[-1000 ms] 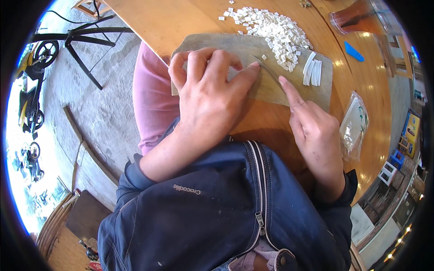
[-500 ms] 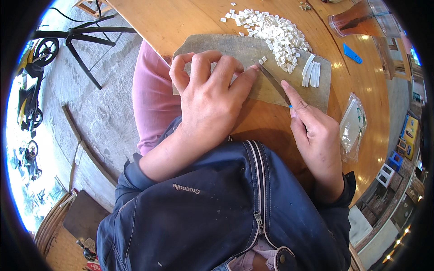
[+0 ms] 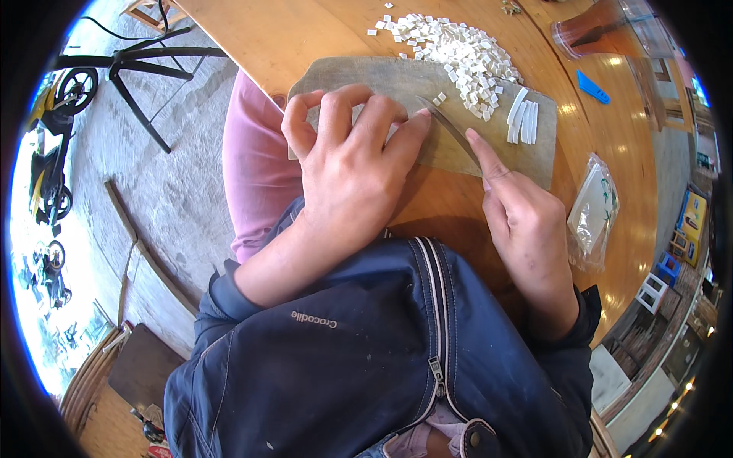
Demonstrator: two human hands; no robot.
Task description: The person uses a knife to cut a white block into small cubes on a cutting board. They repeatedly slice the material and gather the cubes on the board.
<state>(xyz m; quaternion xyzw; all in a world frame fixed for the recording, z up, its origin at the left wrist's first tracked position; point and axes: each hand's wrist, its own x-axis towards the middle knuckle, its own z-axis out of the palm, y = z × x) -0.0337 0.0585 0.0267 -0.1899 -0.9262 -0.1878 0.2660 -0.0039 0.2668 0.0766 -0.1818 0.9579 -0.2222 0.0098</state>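
My left hand (image 3: pixel 351 160) arches over a thin greyish cutting board (image 3: pixel 527 164), fingertips down and hidden from sight. Its thumb tip lies against the knife (image 3: pixel 456 137), near the blade's pointed end. Gripping that knife is my right hand (image 3: pixel 527 217), with the index finger stretched along the blade's back; the handle is mostly covered. Two small white squares (image 3: pixel 439 98) lie beside the blade. Beyond them a heap of similar white pieces (image 3: pixel 458 49) spreads from the board onto the table. Several narrow white strips (image 3: pixel 523 120) lie side by side at the board's right.
The board rests on a wooden table (image 3: pixel 252 38). To the right are a clear plastic packet (image 3: pixel 592 214) and a small blue plastic piece (image 3: pixel 592 87). A glass of reddish-brown drink (image 3: pixel 588 37) stands at the far right. A black metal stand (image 3: pixel 134 59) is on the floor at left.
My right hand has shifted slightly forward and left, and the knife's tip now reaches farther past my left thumb. My left hand keeps nearly the same pose.
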